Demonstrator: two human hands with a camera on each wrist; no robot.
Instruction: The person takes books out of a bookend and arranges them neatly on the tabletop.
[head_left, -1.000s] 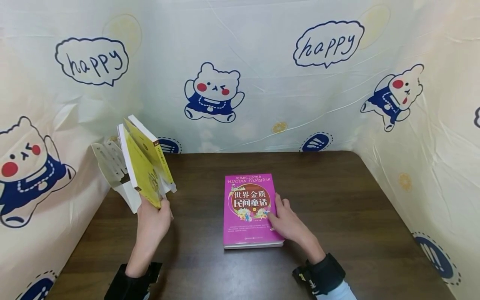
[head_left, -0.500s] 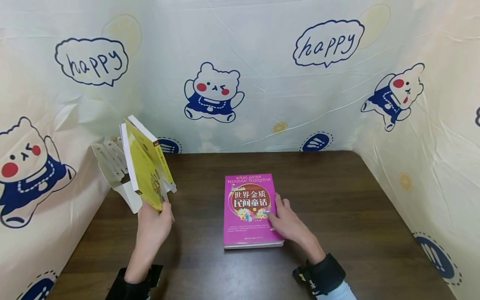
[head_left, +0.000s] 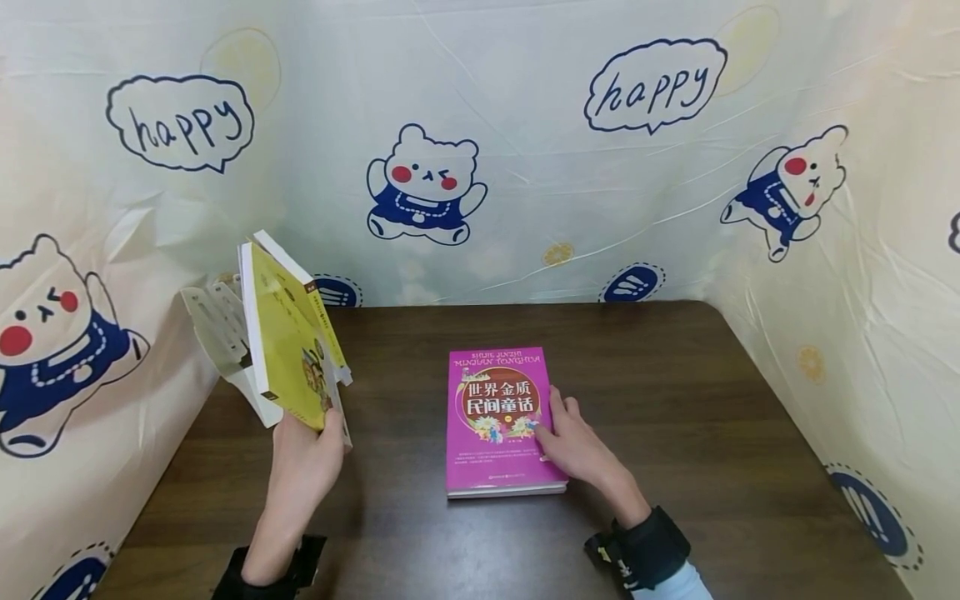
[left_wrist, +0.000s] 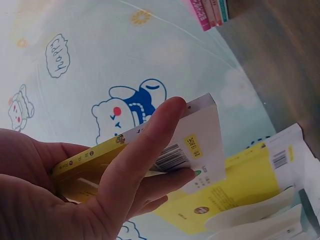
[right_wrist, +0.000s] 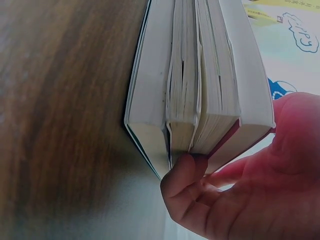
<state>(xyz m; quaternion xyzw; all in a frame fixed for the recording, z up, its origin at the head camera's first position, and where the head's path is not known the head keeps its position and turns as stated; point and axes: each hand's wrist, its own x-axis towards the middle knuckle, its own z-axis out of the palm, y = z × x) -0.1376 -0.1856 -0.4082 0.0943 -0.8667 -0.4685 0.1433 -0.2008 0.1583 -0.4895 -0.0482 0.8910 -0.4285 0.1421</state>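
Observation:
My left hand (head_left: pixel 303 462) holds a thin yellow book (head_left: pixel 283 350) by its lower end, tilted upright. In the left wrist view the thumb lies along its spine, near the barcode. Close behind it, a second yellow book (left_wrist: pixel 220 195) stands at a white slotted bookend (head_left: pixel 221 333); in the head view the held book partly hides both. My right hand (head_left: pixel 581 446) grips the right side of a stack of books, with the thumb on the pink top book (head_left: pixel 480 467). The right wrist view shows its fingers curled against the page edges (right_wrist: pixel 205 100).
Both stack and bookend are on a dark brown wooden table (head_left: pixel 645 375). A pale sheet (head_left: pixel 525 208) printed with bears and "happy" bubbles hangs behind and along both sides of the table. The bookend is at the back left, near the sheet.
My left hand has shifted slightly toward me and the held yellow book has turned a little, so more of its cover shows. The right hand and the stack have stayed put.

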